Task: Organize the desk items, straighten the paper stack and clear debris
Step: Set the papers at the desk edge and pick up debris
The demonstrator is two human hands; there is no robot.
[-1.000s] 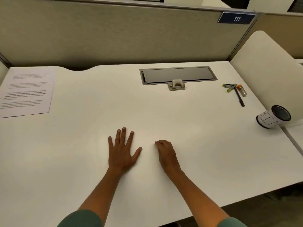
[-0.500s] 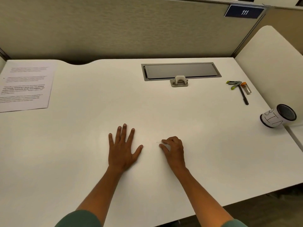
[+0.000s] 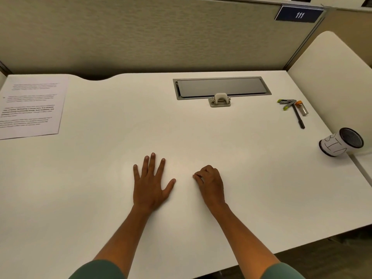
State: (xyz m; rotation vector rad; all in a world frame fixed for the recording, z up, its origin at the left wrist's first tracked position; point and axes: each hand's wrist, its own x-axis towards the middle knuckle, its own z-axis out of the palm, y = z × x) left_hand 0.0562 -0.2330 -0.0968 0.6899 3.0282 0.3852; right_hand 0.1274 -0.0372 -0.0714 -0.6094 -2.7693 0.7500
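My left hand lies flat on the white desk, fingers spread, holding nothing. My right hand rests beside it with fingers curled under; I cannot tell if it pinches anything. A printed paper stack lies at the far left edge. At the far right lie a black pen, a green-tipped stapler and a small orange-capped vial. A white cup with a dark mesh opening lies on its side at the right edge.
A grey cable hatch with a latch is set into the desk's back. Beige partition walls stand behind, with a "111" sign. A white side panel borders the right.
My right hand's fingers have curled into a loose fist and it has shifted slightly right. The left hand stays flat. The view has tilted down a little.
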